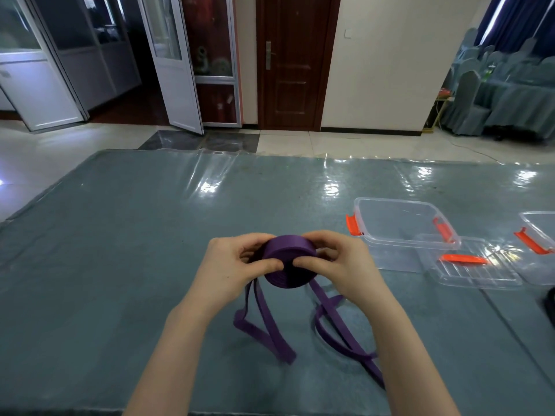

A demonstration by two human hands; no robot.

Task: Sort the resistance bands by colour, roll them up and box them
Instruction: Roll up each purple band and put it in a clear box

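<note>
A purple resistance band (288, 259) is wound into a thick roll held above the table at centre. My left hand (234, 265) grips the roll's left side, thumb across its front. My right hand (339, 262) grips its right side, fingers curled over the top. Loose purple tails (270, 334) hang from the roll and trail on the table toward me. A clear plastic box (402, 229) with orange latches stands open to the right, nothing visible inside.
A clear lid (471, 268) with an orange latch lies in front of the box. A second clear box (540, 232) sits at the right edge. The table (120, 235) has a blue-grey cloth under glossy plastic film. A dark object (551, 298) peeks in at far right.
</note>
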